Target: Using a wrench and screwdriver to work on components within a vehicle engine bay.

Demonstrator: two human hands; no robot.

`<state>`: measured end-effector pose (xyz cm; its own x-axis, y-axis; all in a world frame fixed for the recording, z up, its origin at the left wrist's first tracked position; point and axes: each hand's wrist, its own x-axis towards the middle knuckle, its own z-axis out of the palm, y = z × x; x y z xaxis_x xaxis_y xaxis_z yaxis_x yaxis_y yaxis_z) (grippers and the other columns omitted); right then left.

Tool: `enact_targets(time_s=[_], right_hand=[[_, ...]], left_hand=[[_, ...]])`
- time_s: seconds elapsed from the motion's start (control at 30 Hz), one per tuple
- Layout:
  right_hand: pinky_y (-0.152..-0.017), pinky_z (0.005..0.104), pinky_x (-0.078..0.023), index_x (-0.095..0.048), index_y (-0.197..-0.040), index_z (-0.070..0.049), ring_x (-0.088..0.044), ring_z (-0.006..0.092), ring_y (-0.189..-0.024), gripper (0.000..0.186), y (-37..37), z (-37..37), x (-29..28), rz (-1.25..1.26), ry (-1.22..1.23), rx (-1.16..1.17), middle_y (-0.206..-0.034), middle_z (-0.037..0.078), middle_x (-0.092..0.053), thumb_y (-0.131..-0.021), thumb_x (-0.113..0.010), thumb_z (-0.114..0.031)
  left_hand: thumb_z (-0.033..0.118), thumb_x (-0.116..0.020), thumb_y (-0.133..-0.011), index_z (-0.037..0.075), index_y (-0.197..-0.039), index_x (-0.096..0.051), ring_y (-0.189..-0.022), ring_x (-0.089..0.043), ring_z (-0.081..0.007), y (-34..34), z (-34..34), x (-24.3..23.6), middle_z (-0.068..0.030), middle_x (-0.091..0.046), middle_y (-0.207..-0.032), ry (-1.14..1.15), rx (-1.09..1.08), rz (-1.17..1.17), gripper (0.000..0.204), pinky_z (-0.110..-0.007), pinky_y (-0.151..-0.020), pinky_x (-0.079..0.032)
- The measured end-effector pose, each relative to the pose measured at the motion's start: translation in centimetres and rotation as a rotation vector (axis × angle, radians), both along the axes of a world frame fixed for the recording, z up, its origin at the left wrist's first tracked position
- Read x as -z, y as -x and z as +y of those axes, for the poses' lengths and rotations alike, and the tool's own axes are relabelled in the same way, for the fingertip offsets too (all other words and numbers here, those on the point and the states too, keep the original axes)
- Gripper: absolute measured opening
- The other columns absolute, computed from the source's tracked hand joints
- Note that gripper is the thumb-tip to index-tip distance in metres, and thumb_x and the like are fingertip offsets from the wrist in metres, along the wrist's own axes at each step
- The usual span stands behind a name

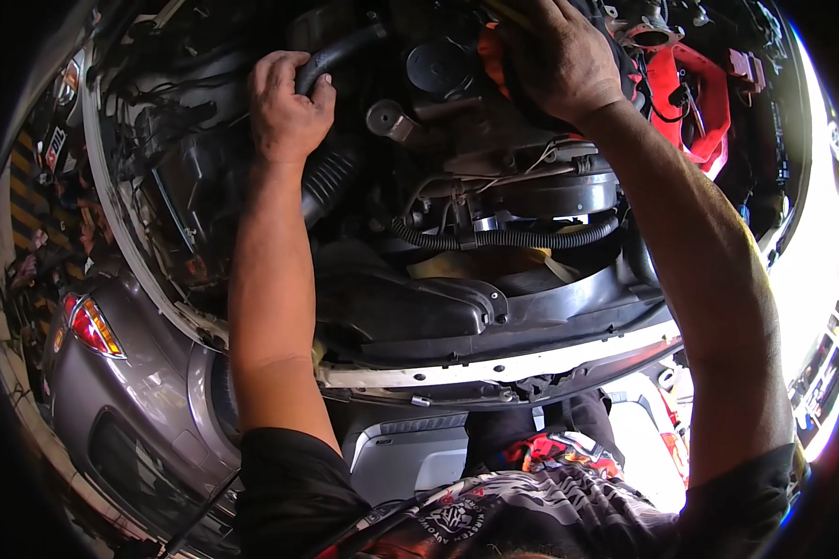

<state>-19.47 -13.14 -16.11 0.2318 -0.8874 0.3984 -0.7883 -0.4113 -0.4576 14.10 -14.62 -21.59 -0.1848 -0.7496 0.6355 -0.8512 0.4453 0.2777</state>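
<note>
My left hand (291, 107) is closed around the end of a thick black hose (340, 58) at the upper left of the engine bay. My right hand (573, 61) is at the top edge of the view, fingers bent and partly cut off. Beside its fingers an orange piece (492, 61) shows against dark parts; what the hand grips is hidden. Between my hands lie a round black cap (438, 67) and a metal pulley (382, 118). A ribbed black intake duct (329, 184) runs below my left hand.
Nearer to me are a corrugated hose (503, 239), a black fan shroud (569, 303) and the pale front crossmember (503, 361). A bright red part (704, 102) sits at the right of the bay. A grey car (140, 373) is parked at the left.
</note>
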Motion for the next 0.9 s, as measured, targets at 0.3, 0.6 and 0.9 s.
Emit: enact_targets(time_s=[0.3,0.6,0.9], right_hand=[[-0.082,0.0468,-0.055,-0.067,-0.121,-0.014,-0.065,0.0378,-0.098,0.031,0.1,0.0,0.1,-0.020,-0.045,0.018,-0.103,0.015,-0.064,-0.091,-0.067,-0.022],[-0.085,0.0470,-0.055,-0.067,-0.122,-0.016,-0.065,0.0373,-0.100,0.032,0.0,0.1,0.2,-0.009,-0.056,0.034,-0.105,0.014,-0.065,-0.091,-0.067,-0.024],[-0.084,0.0462,-0.055,-0.067,-0.123,-0.016,-0.065,0.0370,-0.100,0.034,0.0,0.2,0.1,0.003,-0.060,0.046,-0.104,0.013,-0.064,-0.090,-0.067,-0.023]], left_hand=[[0.013,-0.076,-0.084,0.004,-0.100,-0.071,-0.096,-0.069,-0.0347,-0.3,-0.4,0.4,-0.0134,-0.071,-0.102,-0.143,-0.009,-0.032,0.019,-0.042,-0.086,-0.056],[0.013,-0.078,-0.086,0.002,-0.100,-0.072,-0.089,-0.071,-0.0266,-0.1,-0.1,-0.1,-0.0102,-0.072,-0.096,-0.180,-0.021,0.050,0.019,-0.036,-0.083,-0.056],[0.000,-0.075,-0.087,-0.002,-0.100,-0.070,-0.076,-0.063,-0.0090,-1.2,-2.9,-2.5,-0.0028,-0.070,-0.088,-0.943,-0.056,0.766,0.014,-0.022,-0.070,-0.049]])
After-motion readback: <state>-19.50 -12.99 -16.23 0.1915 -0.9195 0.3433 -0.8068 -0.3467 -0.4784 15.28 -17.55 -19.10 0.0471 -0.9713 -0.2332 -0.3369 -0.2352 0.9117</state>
